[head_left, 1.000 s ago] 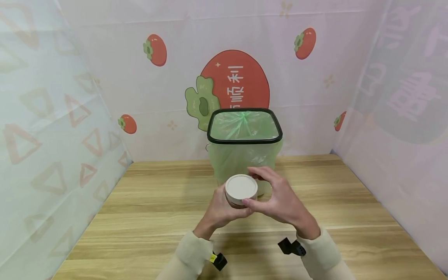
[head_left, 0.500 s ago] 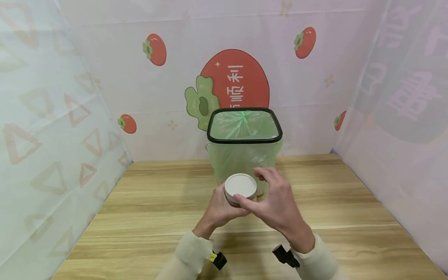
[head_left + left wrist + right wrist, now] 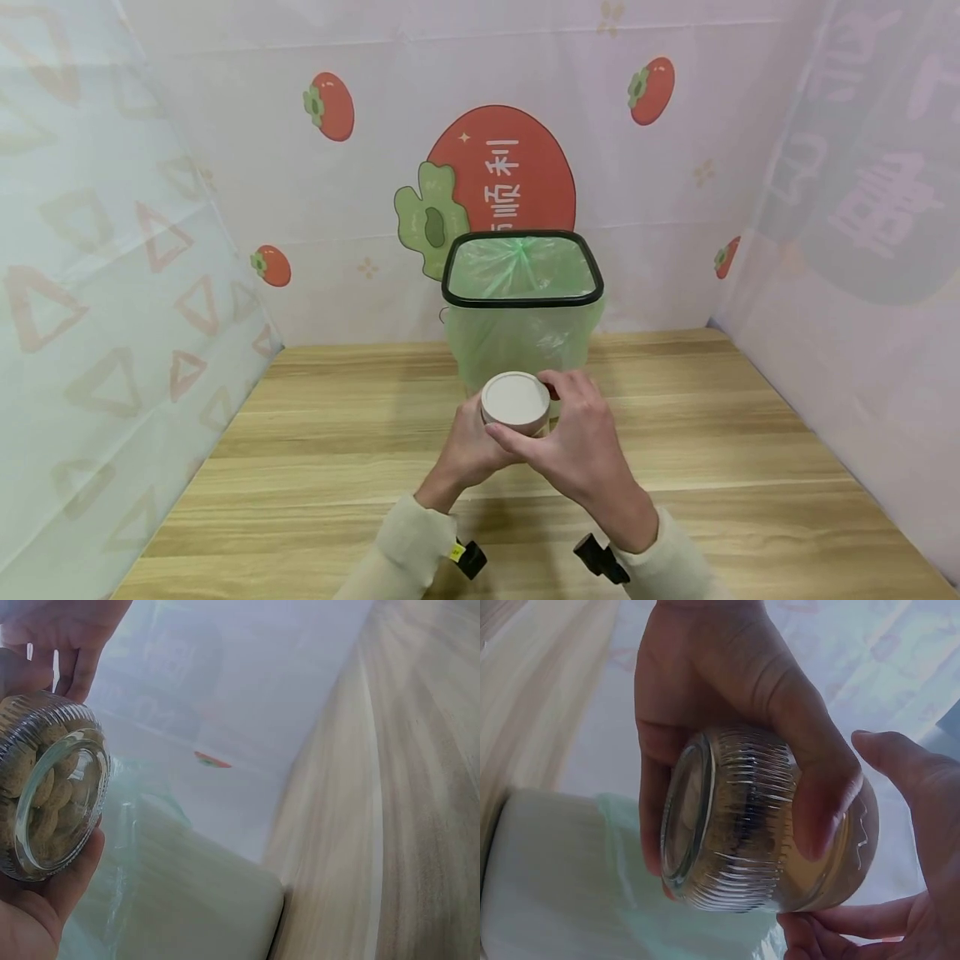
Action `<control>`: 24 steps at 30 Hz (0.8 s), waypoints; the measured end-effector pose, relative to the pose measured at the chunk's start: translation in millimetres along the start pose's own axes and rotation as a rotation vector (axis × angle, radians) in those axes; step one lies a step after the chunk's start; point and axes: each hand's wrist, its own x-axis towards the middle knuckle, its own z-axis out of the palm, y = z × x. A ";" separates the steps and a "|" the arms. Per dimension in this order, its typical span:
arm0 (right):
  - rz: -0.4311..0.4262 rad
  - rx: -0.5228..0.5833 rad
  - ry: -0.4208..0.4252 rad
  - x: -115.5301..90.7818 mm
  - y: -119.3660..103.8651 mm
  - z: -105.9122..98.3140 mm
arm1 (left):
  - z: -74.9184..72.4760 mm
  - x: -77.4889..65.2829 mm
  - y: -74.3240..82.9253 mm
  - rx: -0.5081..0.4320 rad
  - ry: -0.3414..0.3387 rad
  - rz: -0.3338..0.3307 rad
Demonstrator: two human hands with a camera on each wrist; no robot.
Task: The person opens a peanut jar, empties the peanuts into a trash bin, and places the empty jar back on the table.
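A ribbed glass jar (image 3: 742, 825) is held up above the table, its pale lid (image 3: 515, 402) facing the head camera. Through the jar's base in the left wrist view, brown nut-like pieces (image 3: 49, 802) show inside. My left hand (image 3: 467, 450) grips the jar's body from the left, thumb along the near side. My right hand (image 3: 581, 446) comes from the right, thumb at the lid's near edge and curled fingers at its far edge. The right wrist view has the right fingertips (image 3: 802, 926) right at the lid's rim.
Behind the hands stands a pale bin (image 3: 525, 342) with a black rim (image 3: 522, 303) and a green plastic liner (image 3: 487, 271). The wooden tabletop (image 3: 337, 458) ends at white cloth walls (image 3: 225, 100) with printed red fruit.
My right hand lifted its fingers off the lid, swung round toward the near side, and has closed around the lid again. The left hand and jar have stayed nearly still.
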 end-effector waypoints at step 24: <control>-0.004 0.081 -0.084 5.7 7.5 -2.7 | 4.3 -0.2 -1.1 0.042 -0.026 0.006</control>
